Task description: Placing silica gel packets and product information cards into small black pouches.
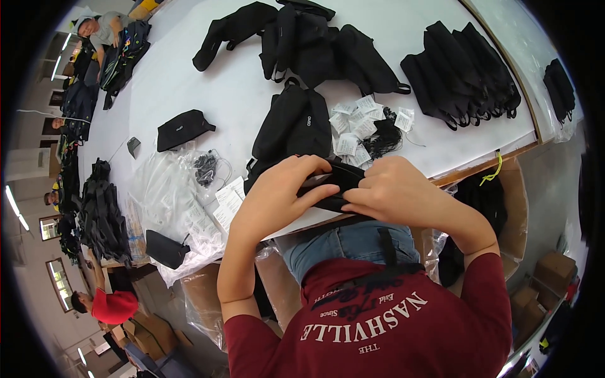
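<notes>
At the table's near edge I hold a black fabric pouch (pixel 334 203) between my two hands, with a gap showing at its opening. My left hand (pixel 283 192) grips its left end, thumb below and fingers over the top. The fingers of my right hand (pixel 394 192) are closed on its right end, curled like a fist. Just beyond the hands lies a larger black bag (pixel 293 123). White tags (pixel 356 126) with black cords (pixel 384 137) are heaped to the right of it.
Black pouches (pixel 460 75) lie in a row at right, more black bags (pixel 309 47) at the far side. Clear plastic bags (pixel 167 189), a printed sheet (pixel 230 201) and two small pouches (pixel 184 129) are at left. A cardboard box (pixel 513 208) stands right; co-workers (pixel 116 307) are at left.
</notes>
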Demonstrator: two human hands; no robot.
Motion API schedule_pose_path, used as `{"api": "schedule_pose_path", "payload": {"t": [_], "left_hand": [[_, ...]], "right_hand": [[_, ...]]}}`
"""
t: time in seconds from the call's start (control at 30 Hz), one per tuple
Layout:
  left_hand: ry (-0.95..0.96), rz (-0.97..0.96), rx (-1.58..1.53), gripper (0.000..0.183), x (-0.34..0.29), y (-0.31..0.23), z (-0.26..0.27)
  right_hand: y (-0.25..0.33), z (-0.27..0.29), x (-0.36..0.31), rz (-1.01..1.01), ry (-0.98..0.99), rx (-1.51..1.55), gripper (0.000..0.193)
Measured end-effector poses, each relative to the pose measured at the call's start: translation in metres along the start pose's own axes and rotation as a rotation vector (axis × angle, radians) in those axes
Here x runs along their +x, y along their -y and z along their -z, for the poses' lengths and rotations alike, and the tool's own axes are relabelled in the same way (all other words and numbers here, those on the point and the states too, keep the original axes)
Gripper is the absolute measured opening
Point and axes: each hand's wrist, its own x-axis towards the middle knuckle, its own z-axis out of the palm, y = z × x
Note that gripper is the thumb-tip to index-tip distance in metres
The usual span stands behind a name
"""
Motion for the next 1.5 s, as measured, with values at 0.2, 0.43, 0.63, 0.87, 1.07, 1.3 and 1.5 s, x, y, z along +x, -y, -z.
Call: {"api": "schedule_pose_path", "payload": {"t": [0.2, 0.43, 0.63, 0.87, 1.07, 1.3, 1.5], "left_hand": [[-0.423, -0.266, 0.043, 0.034, -0.013, 0.006, 0.014], [-0.782, -0.256, -1.474, 0.103, -0.022, 0.046, -0.079], [-0.845, -0.105, -1.694, 0.066, -0.017, 0.041, -0.104], [-0.951, -0.028, -1.639, 0.058, -0.022, 0.039, -0.098], [-0.816, -0.024, -1.586, 0.047, -0.020, 0.032, -0.107], [-0.627, 0.089, -1.490, 0.046, -0.025, 0.023, -0.097], [-0.546, 0.092, -1.555, 0.051, -0.025, 0.025, -0.100]], "right_hand": [[0.001, 0.002, 0.003, 0.049, -0.125, -0.180, 0.017], [0.010, -0.004, 0.014, 0.033, -0.523, -0.133, 0.026], [0.014, -0.039, 0.022, -0.257, -0.716, 0.551, 0.016], [0.009, -0.077, 0.014, -0.566, -0.742, 0.950, 0.020], [0.014, -0.032, 0.039, -0.267, -0.626, 0.857, 0.034], [-0.003, -0.025, 0.056, -0.090, -0.839, 0.183, 0.031], [-0.006, -0.017, 0.054, 0.031, -0.877, -0.028, 0.028]]}}
